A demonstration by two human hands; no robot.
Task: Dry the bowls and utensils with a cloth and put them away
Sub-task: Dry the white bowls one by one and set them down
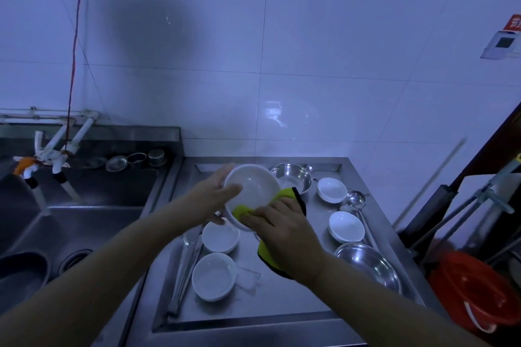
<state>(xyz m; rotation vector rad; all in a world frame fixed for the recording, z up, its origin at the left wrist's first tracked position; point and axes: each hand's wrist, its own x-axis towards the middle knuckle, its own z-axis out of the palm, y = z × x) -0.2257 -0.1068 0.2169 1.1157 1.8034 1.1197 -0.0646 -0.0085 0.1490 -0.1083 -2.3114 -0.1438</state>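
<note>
Wiping: my left hand grips the white bowl tilted; my right hand presses the yellow cloth along its rim—I should turn it steadily.

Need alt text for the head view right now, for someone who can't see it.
A left hand holds a tilted white ceramic bowl while the right hand presses a yellow-green cloth against its rim, above a steel draining tray holding more white bowls, metal bowls and a ladle.
</note>
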